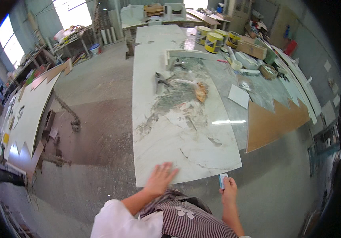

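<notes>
My left hand (161, 178) lies with its fingers apart on the near edge of a large white stone-look slab (166, 150) with grey and brown veining. Just off the slab's near right corner, my right hand (229, 189) grips a small flat white and blue piece (223, 181) between thumb and fingers. Its exact kind is too small to make out. Farther up the slab lie a dark clamp-like tool (161, 81) and an orange-brown crumpled item (200, 93).
To the right, a brown panel with a zigzag edge (273, 123) and a white square tile (238, 96) rest beside the slab. Yellow-banded buckets (213, 43) and a cardboard box (252, 48) stand farther back. A second worktable (29, 107) is at left, near a partly visible person (3, 174).
</notes>
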Available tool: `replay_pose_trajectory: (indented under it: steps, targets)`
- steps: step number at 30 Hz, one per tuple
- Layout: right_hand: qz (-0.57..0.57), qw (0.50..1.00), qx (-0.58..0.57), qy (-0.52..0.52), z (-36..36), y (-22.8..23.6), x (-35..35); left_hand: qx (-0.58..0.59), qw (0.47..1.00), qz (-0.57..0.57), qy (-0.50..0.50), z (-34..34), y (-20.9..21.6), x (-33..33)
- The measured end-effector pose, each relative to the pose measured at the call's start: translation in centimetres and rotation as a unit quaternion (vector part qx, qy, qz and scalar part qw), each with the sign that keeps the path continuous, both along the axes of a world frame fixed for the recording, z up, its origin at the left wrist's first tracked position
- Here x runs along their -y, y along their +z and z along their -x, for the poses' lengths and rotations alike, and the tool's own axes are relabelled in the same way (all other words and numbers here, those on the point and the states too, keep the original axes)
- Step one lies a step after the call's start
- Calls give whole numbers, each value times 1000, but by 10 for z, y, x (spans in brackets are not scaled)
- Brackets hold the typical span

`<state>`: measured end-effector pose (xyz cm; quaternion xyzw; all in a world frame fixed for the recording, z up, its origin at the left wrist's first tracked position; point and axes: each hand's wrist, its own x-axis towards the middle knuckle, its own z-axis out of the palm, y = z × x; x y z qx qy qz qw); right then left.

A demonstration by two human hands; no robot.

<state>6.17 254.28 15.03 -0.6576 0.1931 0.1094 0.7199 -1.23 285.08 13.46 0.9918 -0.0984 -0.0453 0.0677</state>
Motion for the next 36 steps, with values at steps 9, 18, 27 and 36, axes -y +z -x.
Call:
replay_pose_trajectory:
  steps: [9,18,27,36]
  targets:
    - [41,991,23,128,-15,20,-28,-233,816,127,513,121,-40,-150]
    - [143,977,30,154,-2,39,-42,20,681,582,443,-35,-36,-101]
    - [143,988,-42,50,72,46,-67,137,775,514,342,-220,-69,-237]
    - [144,989,-15,-43,135,29,-128,236,927,245,157,-164,-52,-193]
